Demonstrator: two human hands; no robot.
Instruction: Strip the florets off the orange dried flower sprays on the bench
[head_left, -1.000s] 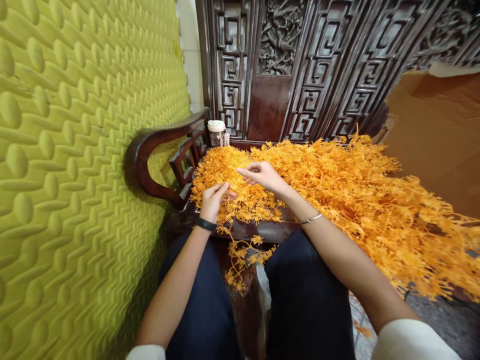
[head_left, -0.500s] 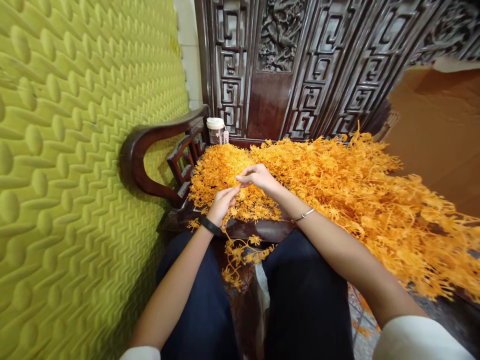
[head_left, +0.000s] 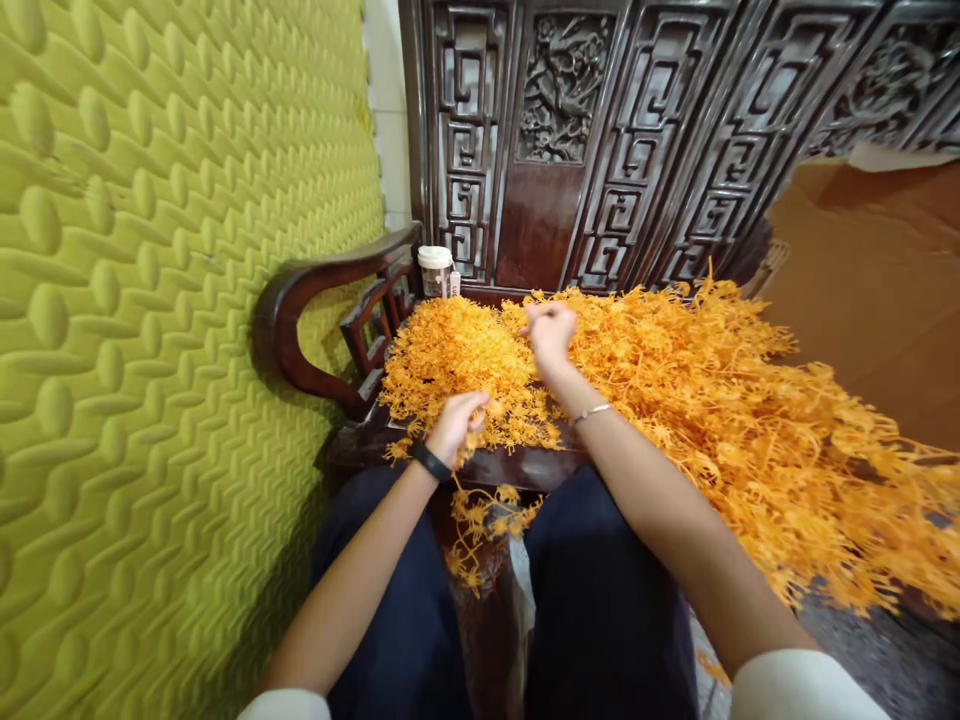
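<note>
A large heap of orange plastic sprigs (head_left: 705,400) covers the seat of a dark carved wooden bench (head_left: 525,465). A smaller pile of short orange pieces (head_left: 457,350) lies at the bench's left end. My left hand (head_left: 461,420), with a black band on the wrist, is closed on an orange sprig at the front edge of that pile; the sprig trails down between my knees. My right hand (head_left: 550,328), a thin bangle on its wrist, is closed in a fist farther back over the heap, and what it grips is hidden.
A small jar with a white lid (head_left: 436,270) stands in the bench's back left corner by the curved armrest (head_left: 315,290). A yellow-green padded wall (head_left: 150,300) fills the left. Brown cardboard (head_left: 877,280) leans at the right. My dark trouser legs are below.
My hands were together pinching a sprig; now they have pulled apart. The right hand has moved back and up into a fist, the left has dropped toward the front edge.
</note>
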